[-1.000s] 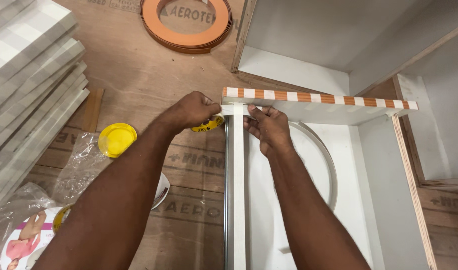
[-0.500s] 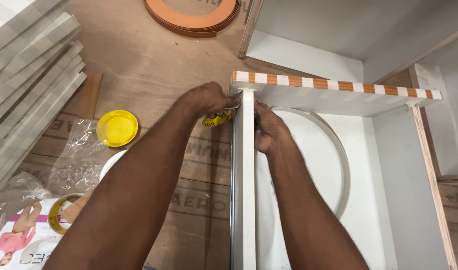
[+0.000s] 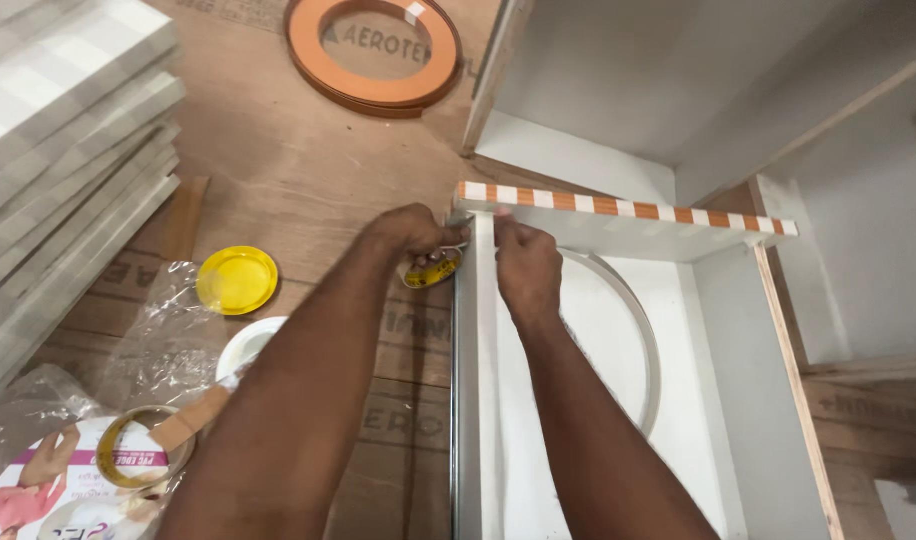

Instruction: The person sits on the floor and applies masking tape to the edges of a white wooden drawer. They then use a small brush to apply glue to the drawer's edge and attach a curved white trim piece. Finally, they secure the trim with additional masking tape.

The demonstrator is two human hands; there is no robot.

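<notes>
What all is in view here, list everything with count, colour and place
white panel frame: one, white with an orange and white striped top edge, right half
edge strip on the upright panel: one, white, centre, running down from the corner
small tin: one, yellow, under the left hand
lid: one, yellow, on the wooden floor at left
orange banding roll: one coil, top centre
stacked boards: one pile, grey-white, far left
plastic bag: one, clear with pink print, bottom left
open glue tin: one, bottom left
left hand: at the frame corner, fingers on the strip
right hand: pressing the upright panel's top
</notes>
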